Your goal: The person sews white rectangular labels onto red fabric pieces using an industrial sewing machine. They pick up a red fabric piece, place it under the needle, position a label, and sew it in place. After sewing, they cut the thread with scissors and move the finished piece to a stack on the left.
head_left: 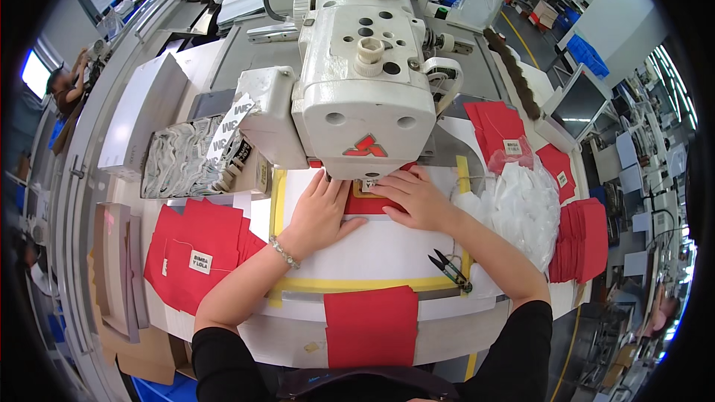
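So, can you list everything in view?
Industrial sewing machine: one, off-white, centre
Fabric piece: one, red, under the machine
Fabric stacks: at least four, red, left, right, front
Thread snips: one, dark, front right
Tape: several, yellow, bordering the work area
Pale strips: many, whitish, boxed, left
Box: one, white, far left
Plastic bag: one, whitish, right
Monitor: one, dark-screened, far right
Bins: several, blue, background
Co-worker: one, colours unclear, left background
Bracelet: one, pale, left wrist
Sleeves: two, black, bottom
Left hand: one, bare, at the piece's left
Right hand: one, bare, on the piece
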`<state>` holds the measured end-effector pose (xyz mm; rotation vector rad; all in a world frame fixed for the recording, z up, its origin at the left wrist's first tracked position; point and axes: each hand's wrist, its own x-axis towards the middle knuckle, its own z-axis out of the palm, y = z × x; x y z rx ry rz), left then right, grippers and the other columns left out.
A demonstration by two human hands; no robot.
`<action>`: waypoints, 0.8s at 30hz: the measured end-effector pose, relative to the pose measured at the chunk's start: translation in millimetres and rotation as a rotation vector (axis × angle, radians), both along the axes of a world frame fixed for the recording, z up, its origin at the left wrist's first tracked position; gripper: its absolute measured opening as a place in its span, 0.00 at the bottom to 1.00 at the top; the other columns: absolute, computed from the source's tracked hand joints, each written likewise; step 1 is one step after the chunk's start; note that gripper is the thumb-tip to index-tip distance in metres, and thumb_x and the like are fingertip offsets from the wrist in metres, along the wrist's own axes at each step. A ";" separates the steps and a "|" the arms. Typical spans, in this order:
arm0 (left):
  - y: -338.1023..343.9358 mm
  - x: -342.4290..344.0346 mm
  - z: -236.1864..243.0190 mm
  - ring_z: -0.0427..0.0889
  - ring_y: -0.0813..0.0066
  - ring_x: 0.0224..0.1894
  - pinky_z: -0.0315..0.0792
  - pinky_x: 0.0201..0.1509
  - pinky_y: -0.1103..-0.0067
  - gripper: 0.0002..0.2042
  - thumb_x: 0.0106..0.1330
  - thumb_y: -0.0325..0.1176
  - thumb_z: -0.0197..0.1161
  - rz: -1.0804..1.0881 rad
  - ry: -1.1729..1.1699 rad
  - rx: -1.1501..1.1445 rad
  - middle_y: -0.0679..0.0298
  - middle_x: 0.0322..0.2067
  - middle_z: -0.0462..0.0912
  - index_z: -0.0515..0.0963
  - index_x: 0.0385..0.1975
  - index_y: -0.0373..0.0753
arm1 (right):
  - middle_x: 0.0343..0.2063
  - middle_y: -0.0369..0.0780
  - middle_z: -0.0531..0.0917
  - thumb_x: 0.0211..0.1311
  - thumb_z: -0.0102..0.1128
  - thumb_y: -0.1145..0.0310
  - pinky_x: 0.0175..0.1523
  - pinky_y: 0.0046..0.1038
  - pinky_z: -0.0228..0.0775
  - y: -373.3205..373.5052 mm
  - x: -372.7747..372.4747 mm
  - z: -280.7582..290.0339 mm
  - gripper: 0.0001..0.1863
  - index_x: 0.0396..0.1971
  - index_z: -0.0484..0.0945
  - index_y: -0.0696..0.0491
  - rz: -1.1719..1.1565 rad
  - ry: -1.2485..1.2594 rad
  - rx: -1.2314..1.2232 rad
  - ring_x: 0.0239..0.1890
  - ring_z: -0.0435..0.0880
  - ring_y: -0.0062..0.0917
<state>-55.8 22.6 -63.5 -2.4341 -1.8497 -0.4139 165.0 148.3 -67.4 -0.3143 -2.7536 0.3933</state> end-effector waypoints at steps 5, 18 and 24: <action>-0.5 0.8 -0.9 0.65 0.50 0.65 0.56 0.71 0.63 0.41 0.63 0.59 0.56 0.003 0.013 0.037 0.44 0.59 0.68 0.67 0.59 0.21 | 0.52 0.36 0.77 0.59 0.61 0.61 0.57 0.39 0.55 -0.9 -8.6 8.7 0.19 0.51 0.78 0.45 -0.005 -0.002 0.002 0.54 0.72 0.29; -0.5 1.6 -0.6 0.64 0.51 0.65 0.56 0.71 0.62 0.41 0.63 0.59 0.56 0.013 0.018 0.018 0.45 0.59 0.68 0.67 0.59 0.21 | 0.49 0.35 0.79 0.57 0.62 0.62 0.53 0.37 0.57 -2.2 -13.9 -0.2 0.17 0.48 0.80 0.46 -0.011 0.045 0.065 0.53 0.74 0.26; 1.3 2.8 -2.7 0.65 0.50 0.65 0.57 0.71 0.62 0.41 0.63 0.59 0.56 0.013 0.009 0.038 0.44 0.59 0.68 0.67 0.58 0.21 | 0.52 0.35 0.80 0.56 0.63 0.62 0.54 0.38 0.58 -0.8 -6.6 -0.2 0.18 0.48 0.80 0.47 -0.011 0.043 0.069 0.54 0.75 0.26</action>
